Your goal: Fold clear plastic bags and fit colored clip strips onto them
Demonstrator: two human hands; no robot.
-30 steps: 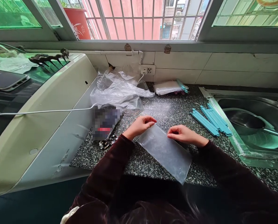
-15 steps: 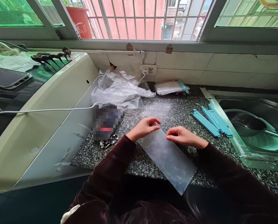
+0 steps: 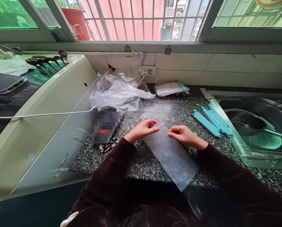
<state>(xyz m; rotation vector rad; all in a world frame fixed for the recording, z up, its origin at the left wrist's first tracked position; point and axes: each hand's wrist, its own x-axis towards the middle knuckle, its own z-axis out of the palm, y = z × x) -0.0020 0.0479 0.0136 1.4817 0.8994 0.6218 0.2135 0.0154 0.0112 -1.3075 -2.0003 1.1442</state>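
Note:
A clear, flat plastic bag (image 3: 172, 157) slants across the speckled countertop, its lower corner hanging past the front edge. My left hand (image 3: 144, 130) pinches its top end between thumb and fingers. At the bag's right edge, near the top, my right hand (image 3: 183, 136) is closed in a pinch on it. To the left lies a dark packet (image 3: 107, 126), blurred out, beside small black and white bits (image 3: 107, 146). Several light-blue strips (image 3: 207, 123) rest on the counter to the right of my right hand.
Crumpled clear plastic (image 3: 122, 91) lies at the back left, near a wall socket (image 3: 148, 71). A stack of clear bags (image 3: 166, 89) sits by the wall. A sink (image 3: 237, 154) with a pan (image 3: 248, 121) is on the right; a white appliance (image 3: 58, 104) with a cable (image 3: 48, 114) stands left.
The bag has shifted slightly and turned a little steeper between my hands. Both hands keep their pinch, my left thumb now lying across its top end. The view has swayed slightly.

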